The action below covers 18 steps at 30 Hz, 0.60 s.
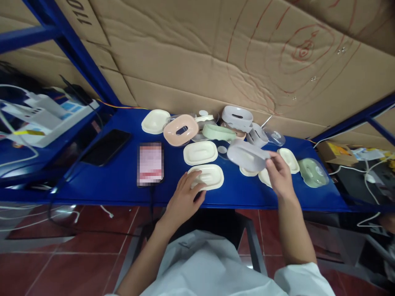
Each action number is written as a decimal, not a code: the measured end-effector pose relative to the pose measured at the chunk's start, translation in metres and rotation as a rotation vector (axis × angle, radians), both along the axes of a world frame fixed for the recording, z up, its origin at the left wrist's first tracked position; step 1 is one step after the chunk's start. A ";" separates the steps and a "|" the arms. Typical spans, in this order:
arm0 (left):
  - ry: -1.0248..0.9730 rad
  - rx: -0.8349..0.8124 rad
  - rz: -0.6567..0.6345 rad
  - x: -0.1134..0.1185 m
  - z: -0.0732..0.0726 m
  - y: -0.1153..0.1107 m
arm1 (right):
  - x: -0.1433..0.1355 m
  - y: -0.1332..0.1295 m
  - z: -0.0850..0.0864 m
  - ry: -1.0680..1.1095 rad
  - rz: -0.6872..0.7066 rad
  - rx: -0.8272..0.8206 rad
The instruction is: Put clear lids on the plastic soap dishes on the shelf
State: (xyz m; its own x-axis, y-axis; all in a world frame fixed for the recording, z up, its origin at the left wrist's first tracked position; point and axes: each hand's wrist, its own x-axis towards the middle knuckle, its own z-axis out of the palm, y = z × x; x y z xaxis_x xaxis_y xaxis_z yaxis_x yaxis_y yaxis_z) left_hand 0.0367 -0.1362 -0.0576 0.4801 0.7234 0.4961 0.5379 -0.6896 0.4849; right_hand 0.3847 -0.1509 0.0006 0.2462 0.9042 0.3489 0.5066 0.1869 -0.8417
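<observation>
- Gripping the grey dish (245,155) by its right end, right hand (280,174) closed on the edge, holding it tilted above the blue table (123,185)!
- Over to the left hand (185,199): open, fingers spread and bent, touching the nearest cream tray (213,176) at its left end.
- Just beyond, another cream tray (200,152), flat on the table.
</observation>
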 end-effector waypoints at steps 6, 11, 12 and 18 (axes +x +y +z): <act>-0.020 -0.079 -0.198 -0.010 0.008 -0.002 | -0.031 -0.056 -0.053 -0.063 -0.264 -0.002; -0.027 -0.098 -0.188 -0.010 0.008 -0.005 | -0.058 -0.073 -0.061 -0.567 -0.216 0.096; -0.026 -0.104 -0.184 -0.010 0.009 -0.006 | -0.061 -0.074 -0.060 -0.649 -0.141 0.071; -0.002 -0.230 -0.141 -0.014 0.009 -0.008 | -0.070 -0.070 -0.048 -0.680 0.131 0.077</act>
State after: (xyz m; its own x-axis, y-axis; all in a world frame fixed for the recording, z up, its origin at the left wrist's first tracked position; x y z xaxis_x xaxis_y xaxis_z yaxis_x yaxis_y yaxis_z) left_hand 0.0231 -0.1446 -0.0490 0.5833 0.7434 0.3272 0.4432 -0.6289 0.6388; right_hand 0.3148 -0.2206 -0.0471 -0.1589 0.8782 0.4511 0.8857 0.3286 -0.3279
